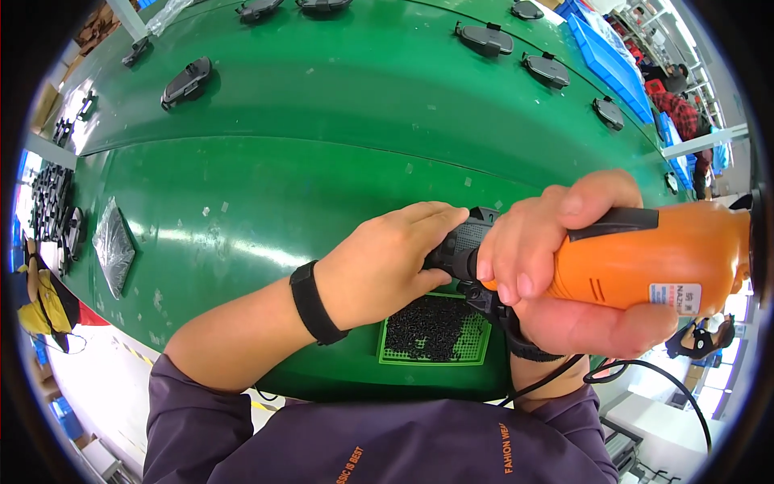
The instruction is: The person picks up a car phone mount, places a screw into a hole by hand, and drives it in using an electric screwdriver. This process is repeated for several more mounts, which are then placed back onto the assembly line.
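Observation:
My right hand is wrapped round an orange electric screwdriver with a black lever on its side. The tool lies across the view, its nose toward my left hand. My left hand closes on a black phone holder, fingers along its far side and thumb on the near side. The screwdriver's nose meets this holder, but the contact point and bit are hidden by my fingers. Just below my hands sits a green perforated tray with many small black screws.
Several similar black holders are spread over the far side of the green table. A clear plastic bag lies at the left. Blue bins stand at the far right. A black cable hangs at the lower right.

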`<state>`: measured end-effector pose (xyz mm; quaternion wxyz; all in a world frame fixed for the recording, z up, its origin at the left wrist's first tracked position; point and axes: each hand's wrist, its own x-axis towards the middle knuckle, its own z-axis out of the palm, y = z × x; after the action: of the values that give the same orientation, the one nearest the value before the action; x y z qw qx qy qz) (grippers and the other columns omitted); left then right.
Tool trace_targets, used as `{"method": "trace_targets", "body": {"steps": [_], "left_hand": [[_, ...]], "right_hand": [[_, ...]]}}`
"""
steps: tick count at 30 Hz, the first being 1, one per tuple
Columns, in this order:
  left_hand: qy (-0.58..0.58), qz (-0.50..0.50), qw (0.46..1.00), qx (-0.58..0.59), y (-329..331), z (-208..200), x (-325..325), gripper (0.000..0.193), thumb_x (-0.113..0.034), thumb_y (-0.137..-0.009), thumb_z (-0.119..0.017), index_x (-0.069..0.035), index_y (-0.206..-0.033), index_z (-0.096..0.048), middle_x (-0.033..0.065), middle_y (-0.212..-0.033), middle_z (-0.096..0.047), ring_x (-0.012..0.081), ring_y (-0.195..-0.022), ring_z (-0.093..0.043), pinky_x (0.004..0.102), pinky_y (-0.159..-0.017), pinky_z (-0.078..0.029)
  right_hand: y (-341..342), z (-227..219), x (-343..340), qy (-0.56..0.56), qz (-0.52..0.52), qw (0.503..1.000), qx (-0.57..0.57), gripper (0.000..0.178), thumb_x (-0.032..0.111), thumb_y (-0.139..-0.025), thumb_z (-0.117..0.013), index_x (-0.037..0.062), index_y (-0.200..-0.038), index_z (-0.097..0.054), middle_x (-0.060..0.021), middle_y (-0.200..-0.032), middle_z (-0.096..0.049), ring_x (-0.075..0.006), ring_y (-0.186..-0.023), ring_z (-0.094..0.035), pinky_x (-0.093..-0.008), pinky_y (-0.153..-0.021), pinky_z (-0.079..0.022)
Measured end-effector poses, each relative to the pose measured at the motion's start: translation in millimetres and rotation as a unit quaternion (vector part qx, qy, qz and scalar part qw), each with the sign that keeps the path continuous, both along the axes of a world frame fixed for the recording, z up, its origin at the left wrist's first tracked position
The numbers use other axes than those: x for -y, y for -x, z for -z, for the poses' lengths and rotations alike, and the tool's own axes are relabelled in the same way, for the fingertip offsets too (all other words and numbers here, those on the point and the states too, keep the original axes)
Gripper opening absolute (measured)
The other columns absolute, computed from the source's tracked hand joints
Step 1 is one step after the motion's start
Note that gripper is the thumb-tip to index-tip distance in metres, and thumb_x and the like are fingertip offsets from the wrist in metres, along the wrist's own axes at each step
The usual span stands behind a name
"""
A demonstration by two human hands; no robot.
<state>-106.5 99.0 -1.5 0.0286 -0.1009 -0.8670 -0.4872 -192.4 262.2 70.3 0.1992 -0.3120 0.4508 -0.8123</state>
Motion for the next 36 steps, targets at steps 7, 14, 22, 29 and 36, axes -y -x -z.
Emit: {"method": "trace_targets", "body": {"steps": [7,14,22,29,36], "left_hand": [[-0.007,-0.005,1.000,0.012,0.0,-2.3,-0.9,0.063,-0.008,-0.077,-0.078,0.005,-0.134,-0.055,0.0215,-0.127,-0.062,0.0381,-0.104,-0.065,0.0416,-0.090,-0.056],[-0.015,-0.019,0.999,0.027,3.3,0.1,-1.7,0.060,-0.007,-0.076,-0.078,0.006,-0.131,-0.057,0.0206,-0.119,-0.065,0.0378,-0.104,-0.065,0.0418,-0.090,-0.056],[0.012,-0.025,1.000,0.007,4.7,-5.3,0.3,0.056,-0.010,-0.078,-0.078,0.001,-0.130,-0.061,0.0171,-0.121,-0.067,0.0348,-0.108,-0.066,0.0411,-0.091,-0.055],[0.005,-0.016,0.999,0.041,1.0,-14.1,3.5,0.056,-0.009,-0.078,-0.077,0.002,-0.130,-0.061,0.0184,-0.118,-0.067,0.0356,-0.108,-0.066,0.0411,-0.092,-0.055],[0.010,-0.018,0.999,0.029,0.2,-16.6,3.4,0.057,-0.009,-0.077,-0.078,0.003,-0.130,-0.061,0.0198,-0.119,-0.067,0.0367,-0.111,-0.064,0.0427,-0.094,-0.054]], "right_hand": [[-0.5,-5.4,-5.7,-0.166,0.015,0.984,-0.060,0.086,0.083,-0.081,-0.061,0.0028,-0.111,-0.050,-0.0050,-0.069,-0.060,-0.0158,-0.053,-0.057,-0.0336,-0.054,-0.052],[1.8,11.7,0.0,-0.044,-0.018,0.995,-0.084,0.085,0.082,-0.078,-0.065,0.0036,-0.108,-0.050,-0.0044,-0.071,-0.059,-0.0155,-0.054,-0.057,-0.0322,-0.054,-0.052],[-3.9,3.2,4.9,0.003,-0.052,0.999,-0.007,0.072,0.061,-0.075,-0.085,0.0023,-0.105,-0.055,-0.0076,-0.076,-0.062,-0.0167,-0.066,-0.060,-0.0357,-0.068,-0.052],[-3.9,11.6,11.6,-0.003,-0.039,0.995,-0.096,0.082,0.080,-0.078,-0.067,0.0049,-0.105,-0.049,-0.0031,-0.071,-0.057,-0.0144,-0.054,-0.057,-0.0311,-0.053,-0.051],[-5.0,2.7,4.7,0.018,-0.067,0.997,-0.022,0.079,0.068,-0.069,-0.084,0.0050,-0.105,-0.055,-0.0055,-0.076,-0.063,-0.0167,-0.067,-0.062,-0.0355,-0.068,-0.053]]}}
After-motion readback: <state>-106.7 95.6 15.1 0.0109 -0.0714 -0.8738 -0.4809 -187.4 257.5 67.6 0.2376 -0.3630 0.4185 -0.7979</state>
